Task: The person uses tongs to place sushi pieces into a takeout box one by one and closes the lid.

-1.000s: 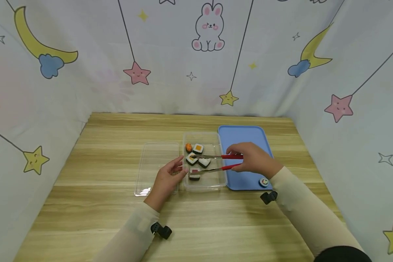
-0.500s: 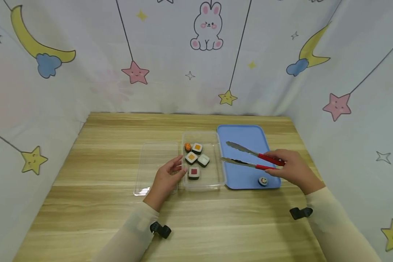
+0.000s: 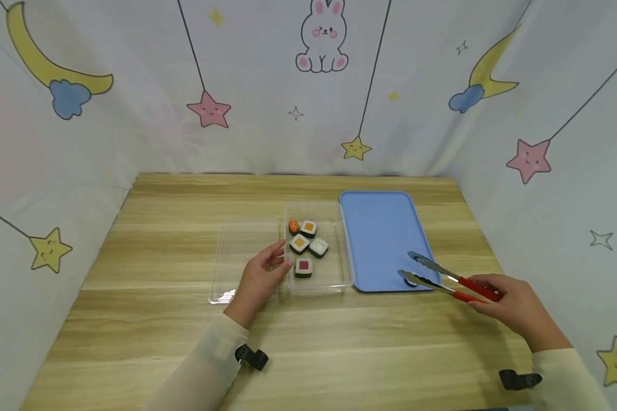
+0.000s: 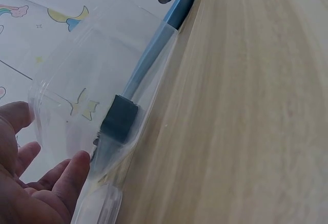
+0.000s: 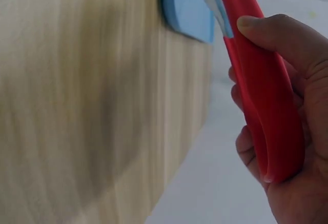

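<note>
My right hand (image 3: 511,302) grips the red handles of metal tongs (image 3: 475,290). The tongs' tips are spread over the near right corner of the blue tray (image 3: 377,228). A sushi roll (image 3: 410,282) lies there, partly hidden by the lower tong arm. My left hand (image 3: 259,277) rests its loosely straight fingers (image 4: 77,172) against the left side of a clear plastic box (image 3: 334,279). Several sushi pieces sit inside the box, among them an orange-topped one (image 3: 293,227) and one with a red centre (image 3: 303,266).
A clear lid (image 3: 241,245) lies on the wooden table (image 3: 339,348), left of the box and partly behind my left hand. The tray stands directly right of the box. A patterned white curtain (image 3: 262,148) borders the table at the back and sides.
My right hand has carried the tongs from above the box to the right and nearer, over the tray's near corner. The left hand has stayed at the box.
</note>
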